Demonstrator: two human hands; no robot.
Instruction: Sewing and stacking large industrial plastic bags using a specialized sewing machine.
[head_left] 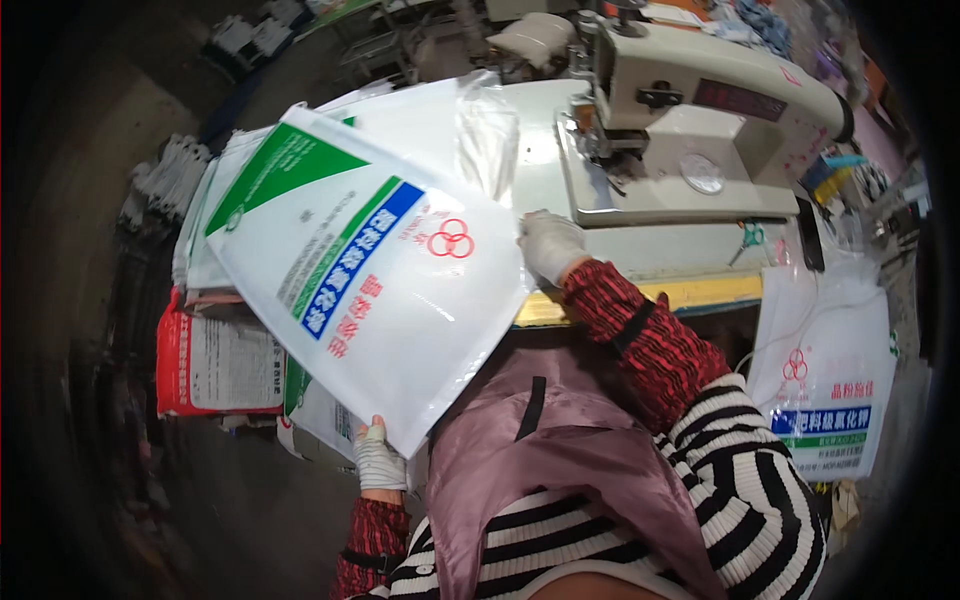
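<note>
A white printed sack (400, 260) with a green corner and a blue band lies tilted in front of me, flat and slack. My left hand (380, 458), in a pale fingertip-baring glove, is closed on its lower near corner, thumb on top. At its right edge my right hand (553, 248), gloved in white, grips the sack; most of those fingertips are hidden behind the edge. Under the sack's far left end lies a pile of similar sacks (195, 235). A clear plastic liner (487, 135) sticks out beyond the far edge.
A sewing machine (690, 100) stands on the table (650, 245) at right. Small green-handled scissors (750, 237) and a dark phone-like object (810, 235) lie near it. Another printed sack (825, 370) hangs at far right. A red-edged sack (215, 365) sits below the pile.
</note>
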